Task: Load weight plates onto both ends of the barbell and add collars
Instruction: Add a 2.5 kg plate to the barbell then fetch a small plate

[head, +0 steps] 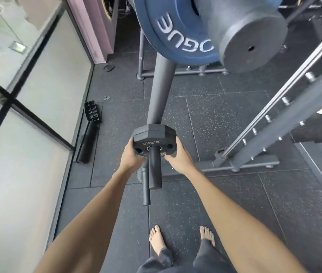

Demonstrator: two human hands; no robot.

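Observation:
A small black plate marked 2.5KG (pixel 153 137) sits threaded on a dark sleeve (pixel 154 170) whose end points toward me. My left hand (pixel 131 155) grips the plate's left edge and my right hand (pixel 177 157) grips its right edge. The thick dark bar (pixel 160 91) runs up and away behind the plate. Near the top hangs a large blue plate (pixel 168 36) with white lettering, next to a black round end (pixel 252 40). No collar shows on the sleeve.
A grey rack with steel rails and pegs (pixel 278 107) stands at the right, its base (pixel 240 164) on the floor. A glass wall with black frames (pixel 28 107) lines the left. A black handle-like object (pixel 90 133) lies by it. My bare feet (pixel 181 239) stand on rubber tiles.

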